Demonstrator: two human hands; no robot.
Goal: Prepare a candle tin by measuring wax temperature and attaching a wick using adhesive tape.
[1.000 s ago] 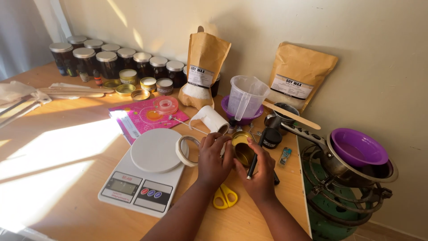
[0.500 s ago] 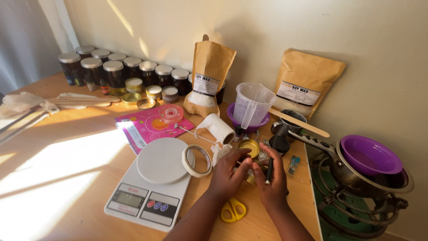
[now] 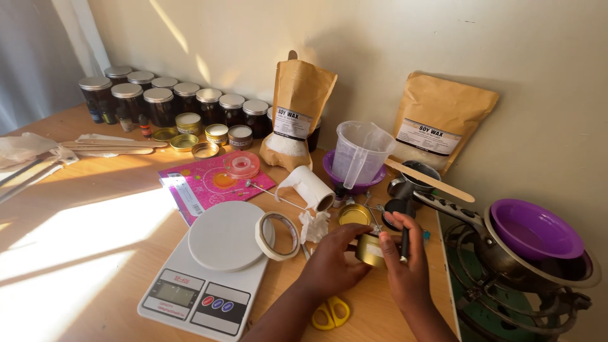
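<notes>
Currently we grip small gold tin point(image 3: 370, 249) between both hands, just above tabletop point(image 3: 95, 209) near its front edge — left hand point(image 3: 334, 261) cupping its side, right hand point(image 3: 405, 266) grasping tin plus dark pen-like stick point(image 3: 404, 244). Risks as we judge: tin slipping onto yellow scissors point(image 3: 329, 312) — elbow knocking tape roll point(image 3: 277, 235) off scale point(image 3: 209, 272).

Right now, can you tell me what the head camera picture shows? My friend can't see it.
Two hands hold a small gold tin over a wooden table; the left hand cups it and the right hand also grips a dark pen. Nearby are a white kitchen scale, a tape roll, yellow scissors, two brown paper bags and dark jars.
</notes>
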